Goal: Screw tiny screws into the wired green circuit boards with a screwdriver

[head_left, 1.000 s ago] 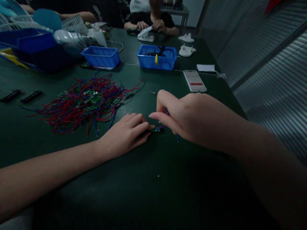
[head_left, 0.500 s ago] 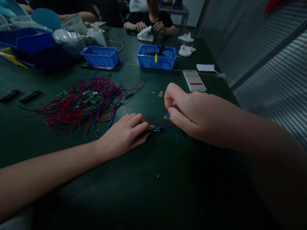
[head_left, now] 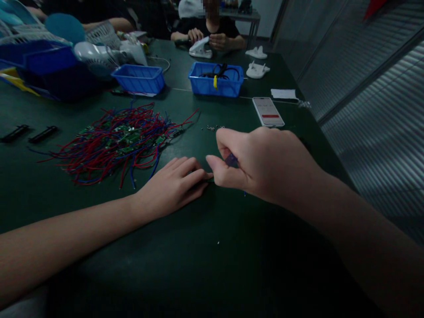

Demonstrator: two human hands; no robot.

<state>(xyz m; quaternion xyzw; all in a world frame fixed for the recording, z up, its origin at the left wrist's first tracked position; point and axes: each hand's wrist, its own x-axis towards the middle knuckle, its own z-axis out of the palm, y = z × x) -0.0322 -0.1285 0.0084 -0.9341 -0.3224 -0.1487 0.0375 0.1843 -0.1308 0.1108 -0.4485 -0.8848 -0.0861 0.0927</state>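
My left hand rests on the green table, its fingers closed on a small circuit board pressed to the surface. Most of that board is hidden by my fingers. A blue wire tip shows beneath my right hand. My right hand is wrapped round a screwdriver; only its dark purple handle shows, while the shaft and tip are covered by the fingers. Just behind the hands lie several tiny screws. To the left spreads a heap of circuit boards with red and blue wires.
Two black plastic pieces lie far left. Behind are a blue bin, another blue bin with black cables, and a phone at right. Across the table a person's hands are at a white part.
My right hand has shifted left and turned with the screwdriver, now covering its shaft and most of the board's wires. My left hand has stayed in place.
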